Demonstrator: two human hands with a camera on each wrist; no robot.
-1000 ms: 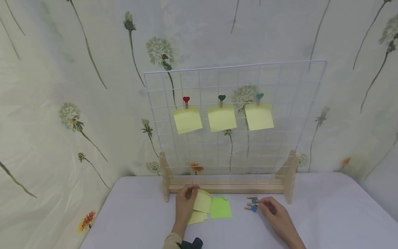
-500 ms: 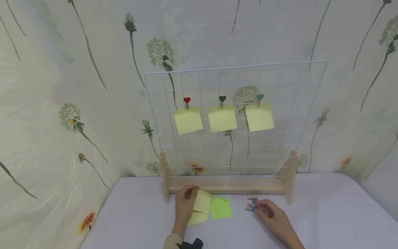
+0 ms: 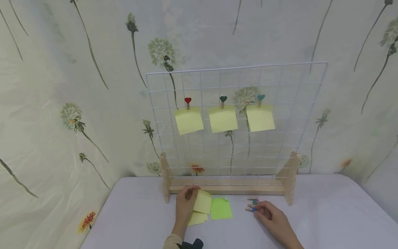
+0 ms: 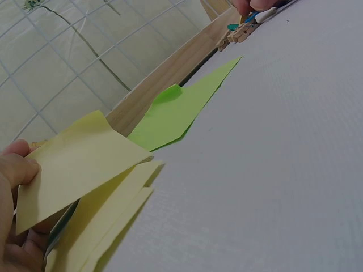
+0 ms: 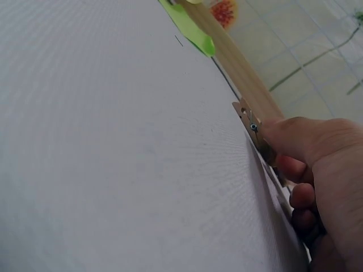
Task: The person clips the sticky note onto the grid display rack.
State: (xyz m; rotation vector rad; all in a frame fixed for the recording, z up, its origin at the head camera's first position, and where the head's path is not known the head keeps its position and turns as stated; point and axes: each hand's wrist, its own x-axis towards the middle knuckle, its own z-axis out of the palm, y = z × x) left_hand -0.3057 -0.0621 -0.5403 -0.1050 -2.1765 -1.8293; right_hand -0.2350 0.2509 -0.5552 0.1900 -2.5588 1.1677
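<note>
My left hand [image 3: 185, 207] pinches a pale yellow sticky note [image 4: 85, 158] by its edge, above more yellow notes [image 4: 113, 221] on the table. Beside it lies a bright green sticky note [image 3: 221, 209] with one curled corner. Over a small cluster of wooden clothespins, my right hand [image 3: 275, 221] has thumb and fingertips on the blue-heart clothespin [image 3: 249, 209]; in the right wrist view the thumb covers part of a clothespin [image 5: 245, 113]. A green-heart clothespin [image 3: 255, 203] lies just behind. The far ends of the right fingers are partly hidden.
A white wire grid [image 3: 236, 65] on a wooden stand [image 3: 227, 190] rises behind the hands. Three yellow notes hang on it from a red-heart clip [image 3: 188, 100], a dark green one [image 3: 223, 99] and a teal one [image 3: 261, 97]. White cloth covers the table [image 3: 136, 207].
My right hand has shifted slightly left and towards me, from beside the green-heart clothespin to the blue-heart one. The left hand keeps its hold on the yellow note.
</note>
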